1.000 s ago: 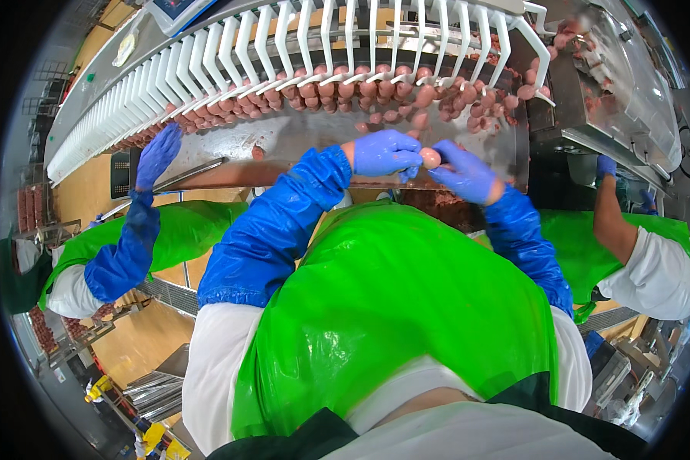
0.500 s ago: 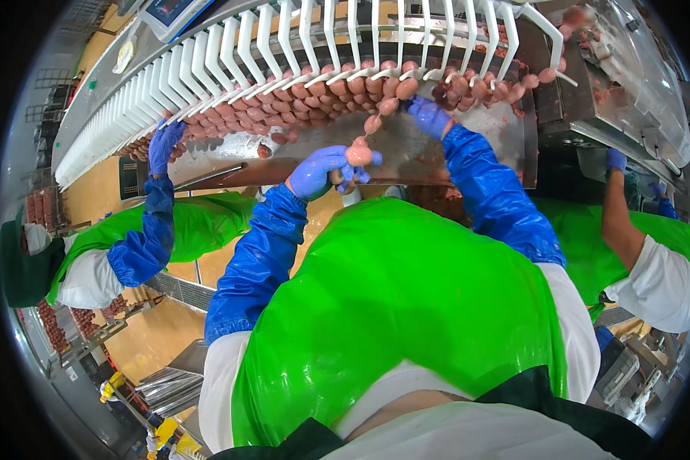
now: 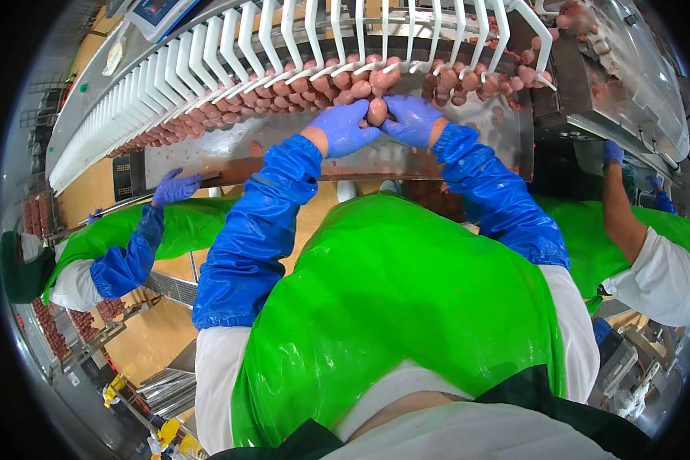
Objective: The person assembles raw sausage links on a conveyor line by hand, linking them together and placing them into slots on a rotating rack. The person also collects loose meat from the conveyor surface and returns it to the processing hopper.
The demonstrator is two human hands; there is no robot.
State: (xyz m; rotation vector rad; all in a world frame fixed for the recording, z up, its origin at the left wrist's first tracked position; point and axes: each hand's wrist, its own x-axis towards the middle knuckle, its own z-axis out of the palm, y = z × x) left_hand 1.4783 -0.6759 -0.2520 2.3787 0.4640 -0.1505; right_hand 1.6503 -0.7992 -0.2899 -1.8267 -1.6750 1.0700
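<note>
Sausage link [image 3: 376, 112] grasped between the purple-gloved left hand [image 3: 343, 129] and right hand [image 3: 412, 121].
Beyond the wearer's green apron [image 3: 406, 299], both hands pinch the link from either side with curled fingers, above a metal table [image 3: 207, 147]. Just past them, strings of sausages [image 3: 284, 98] hang in rows from white hooks [image 3: 227, 44]; farther off, a display unit [image 3: 159, 15] stands at upper left.

Purple-gloved left fingers [image 3: 363, 136] and right fingers [image 3: 395, 127] against one pink sausage link [image 3: 376, 112] near white hooks [image 3: 228, 47].
</note>
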